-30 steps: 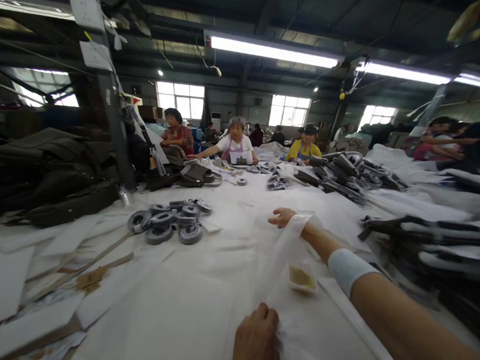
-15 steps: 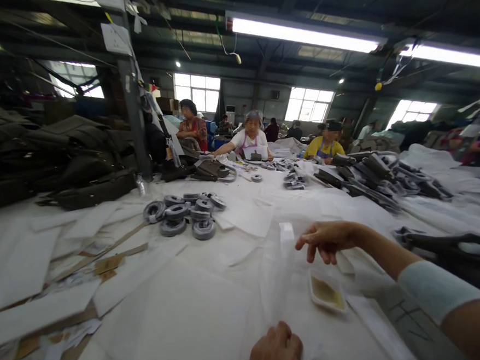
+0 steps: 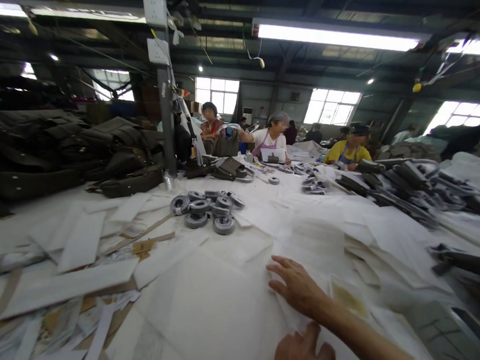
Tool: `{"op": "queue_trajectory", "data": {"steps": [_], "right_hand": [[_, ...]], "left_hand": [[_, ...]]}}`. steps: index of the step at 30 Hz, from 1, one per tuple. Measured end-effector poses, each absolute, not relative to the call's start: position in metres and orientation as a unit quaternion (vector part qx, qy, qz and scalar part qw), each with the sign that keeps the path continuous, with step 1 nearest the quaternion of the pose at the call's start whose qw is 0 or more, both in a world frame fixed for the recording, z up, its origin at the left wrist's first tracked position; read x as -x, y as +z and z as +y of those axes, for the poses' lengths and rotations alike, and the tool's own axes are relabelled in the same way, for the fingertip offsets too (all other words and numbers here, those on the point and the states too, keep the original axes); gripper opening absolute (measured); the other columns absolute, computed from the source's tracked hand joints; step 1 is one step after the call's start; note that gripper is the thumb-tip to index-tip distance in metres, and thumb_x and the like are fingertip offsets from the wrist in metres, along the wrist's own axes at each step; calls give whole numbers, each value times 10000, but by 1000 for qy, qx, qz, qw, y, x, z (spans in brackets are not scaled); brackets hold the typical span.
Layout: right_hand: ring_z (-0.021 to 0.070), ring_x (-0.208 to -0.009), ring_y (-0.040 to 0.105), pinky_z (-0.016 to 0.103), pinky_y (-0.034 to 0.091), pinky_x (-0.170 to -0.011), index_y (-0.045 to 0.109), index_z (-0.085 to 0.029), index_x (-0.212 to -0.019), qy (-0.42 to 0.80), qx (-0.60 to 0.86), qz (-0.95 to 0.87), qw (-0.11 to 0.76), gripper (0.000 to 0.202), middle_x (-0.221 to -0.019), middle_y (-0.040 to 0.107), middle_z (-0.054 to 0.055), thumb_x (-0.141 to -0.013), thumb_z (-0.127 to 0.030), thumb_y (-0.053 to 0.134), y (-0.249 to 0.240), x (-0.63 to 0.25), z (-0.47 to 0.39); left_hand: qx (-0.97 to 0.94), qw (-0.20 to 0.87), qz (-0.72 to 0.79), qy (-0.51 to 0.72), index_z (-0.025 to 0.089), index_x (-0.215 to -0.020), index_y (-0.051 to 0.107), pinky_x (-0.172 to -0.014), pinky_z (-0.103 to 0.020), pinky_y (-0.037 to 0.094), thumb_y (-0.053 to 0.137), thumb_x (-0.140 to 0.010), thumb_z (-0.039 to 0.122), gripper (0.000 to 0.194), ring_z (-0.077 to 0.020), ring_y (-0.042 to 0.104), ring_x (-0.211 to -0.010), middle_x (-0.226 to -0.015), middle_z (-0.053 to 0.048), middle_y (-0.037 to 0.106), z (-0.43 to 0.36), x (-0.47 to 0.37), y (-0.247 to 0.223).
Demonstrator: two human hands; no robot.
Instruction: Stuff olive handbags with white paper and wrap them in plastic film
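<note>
My right hand (image 3: pixel 294 286) is stretched flat over the white sheets (image 3: pixel 215 302), its fingers apart with nothing gripped. Just below it, at the bottom edge, my left hand (image 3: pixel 301 354) rests on the sheets; index finger and thumb stand apart, while the other fingers are bent and partly cut off by the frame. To the right of my right forearm lies a small white tray (image 3: pixel 349 296) with yellowish contents, looking hazy as if under a thin translucent sheet.
Grey coiled rolls (image 3: pixel 201 206) sit in a cluster ahead. Paper and cardboard scraps (image 3: pixel 66 288) cover the left side. Dark bags (image 3: pixel 110 150) are heaped at far left, and dark folded pieces (image 3: pixel 421 184) at right. Several people work across the table, by a post (image 3: pixel 166 114).
My right hand has moved left and lower, closer to my left hand. The tray looked clearer before and now appears hazy. The view has turned slightly left.
</note>
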State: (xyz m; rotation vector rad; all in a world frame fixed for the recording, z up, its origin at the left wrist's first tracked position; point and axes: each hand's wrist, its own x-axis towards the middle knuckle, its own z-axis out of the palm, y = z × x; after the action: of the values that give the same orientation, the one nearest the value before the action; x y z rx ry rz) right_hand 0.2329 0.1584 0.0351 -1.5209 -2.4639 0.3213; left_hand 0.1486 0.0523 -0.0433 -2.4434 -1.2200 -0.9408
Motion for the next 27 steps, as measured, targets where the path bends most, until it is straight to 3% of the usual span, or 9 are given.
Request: {"op": "queue_trajectory", "data": {"steps": [4, 8, 12, 15, 19, 21, 24, 27], "right_hand": [[284, -1395, 384, 488, 199, -1175, 571, -202, -1350, 16, 582, -812, 29, 459, -1464, 491, 117, -893, -198, 534, 27, -251, 163], [315, -1371, 412, 512, 238, -1145, 549, -171, -1365, -20, 638, -769, 36, 518, -1471, 468, 167, -848, -140, 574, 55, -286, 175], [277, -1273, 515, 422, 334, -1099, 632, -177, -1265, -21, 641, -764, 71, 370, -1382, 565, 142, -913, -210, 524, 89, -305, 166], [245, -1116, 619, 367, 416, -1022, 697, -193, -1142, -3, 630, -770, 99, 292, -1220, 671, 110, -933, -241, 498, 101, -307, 142], [230, -1037, 653, 345, 461, -959, 721, -219, -1074, 35, 597, -794, 110, 252, -1126, 710, 81, -907, -246, 534, 102, -303, 103], [242, -1028, 653, 354, 464, -946, 733, -220, -1042, 62, 577, -808, 98, 233, -1098, 719, 82, -882, -251, 566, 103, -300, 90], [257, -994, 657, 364, 462, -920, 745, -209, -996, 79, 565, -817, 78, 223, -1051, 728, 94, -877, -272, 567, 113, -292, 90], [237, -920, 665, 333, 458, -867, 750, -216, -924, 81, 563, -819, 77, 226, -989, 734, 83, -899, -282, 535, 128, -274, 115]], "left_hand": [[866, 123, -343, -343, 217, -832, 530, -393, -261, 397, 622, -854, 297, 124, -149, 616, -572, -1013, -32, 689, 50, -150, -36], [911, 62, -298, -278, 221, -996, 536, -488, -251, 463, 554, -901, 312, 133, -156, 639, -684, -1229, -70, 636, 37, -143, -12], [944, -30, -246, -220, 246, -1286, 441, -600, -290, 517, 590, -856, 333, 464, -208, 643, -871, -1486, -95, 444, 21, -129, 18], [957, -66, -197, -204, 230, -1384, 367, -614, -307, 520, 609, -822, 363, 626, -237, 628, -931, -1567, -124, 309, 10, -121, 38], [961, -49, -127, -241, 218, -1290, 479, -642, -304, 512, 540, -876, 463, 486, -213, 617, -917, -1574, -97, 301, 1, -116, 51], [950, -40, -111, -291, 207, -1160, 559, -673, -291, 501, 457, -929, 480, 372, -185, 616, -894, -1497, -77, 428, 2, -116, 51], [918, -68, -161, -356, 185, -879, 612, -682, -261, 462, 426, -958, 408, 301, -161, 611, -812, -1061, -59, 677, 17, -117, 44], [844, -169, -310, -404, 174, -679, 549, -637, -237, 411, 516, -905, 296, 259, -132, 565, -674, -713, -18, 603, 44, -114, 35]]}}
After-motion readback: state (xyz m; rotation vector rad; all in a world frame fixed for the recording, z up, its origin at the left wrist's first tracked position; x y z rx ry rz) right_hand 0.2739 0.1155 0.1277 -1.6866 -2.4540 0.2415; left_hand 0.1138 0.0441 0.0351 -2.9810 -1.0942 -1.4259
